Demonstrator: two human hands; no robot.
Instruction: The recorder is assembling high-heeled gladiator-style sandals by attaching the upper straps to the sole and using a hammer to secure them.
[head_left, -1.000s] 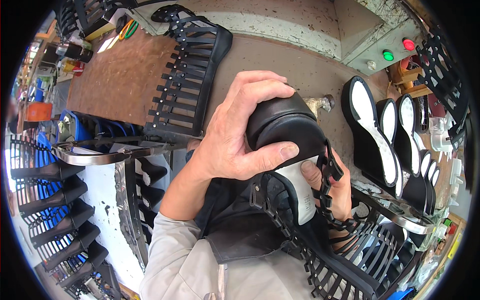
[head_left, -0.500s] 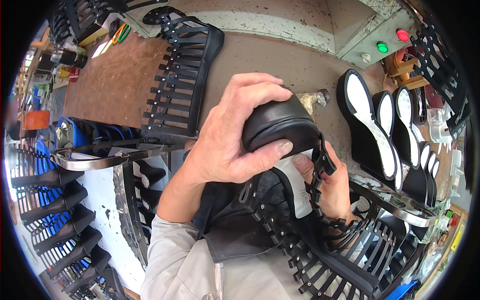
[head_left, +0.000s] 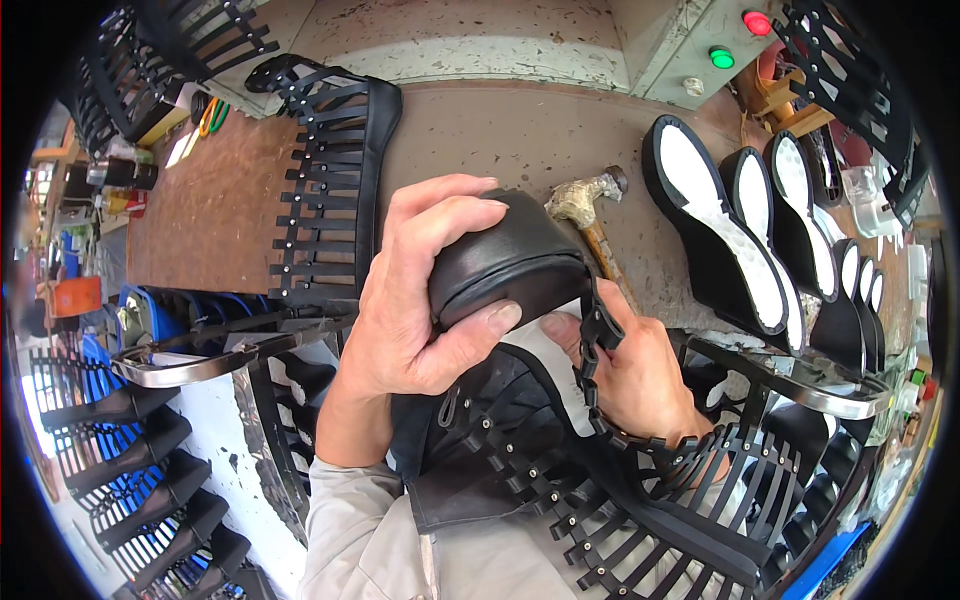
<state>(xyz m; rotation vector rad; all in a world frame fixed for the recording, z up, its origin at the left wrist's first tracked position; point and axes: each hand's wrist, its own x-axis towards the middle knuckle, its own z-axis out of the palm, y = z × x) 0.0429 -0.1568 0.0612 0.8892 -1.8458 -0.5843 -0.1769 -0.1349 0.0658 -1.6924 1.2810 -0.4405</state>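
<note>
A tall black strappy sandal (head_left: 510, 240) is between my hands, its thick rounded end raised over the near side of the bench. My left hand (head_left: 405, 310) clasps that end, with fingers over the top and the thumb pressed on its lower edge. Beside the pale insole (head_left: 553, 365), my right hand (head_left: 645, 375) grips the sandal near a studded strap; some of its fingers are hidden behind the leather. The studded straps (head_left: 560, 500) hang down over my lap and right forearm. Just beyond the sandal, a hammer (head_left: 590, 215) with a wrapped head lies on the bench.
Several black wedge soles (head_left: 700, 220) with white tops stand at the right of the bench (head_left: 460, 130). Another strappy sandal (head_left: 335, 180) lies at the back left. Metal rails (head_left: 200, 372) curve along the near edge, and more sandals (head_left: 150, 450) hang at the left.
In the picture, my hands and the sandal have shifted left relative to the hammer, uncovering its handle. The whole view has also turned slightly. Both hands keep their grip.
</note>
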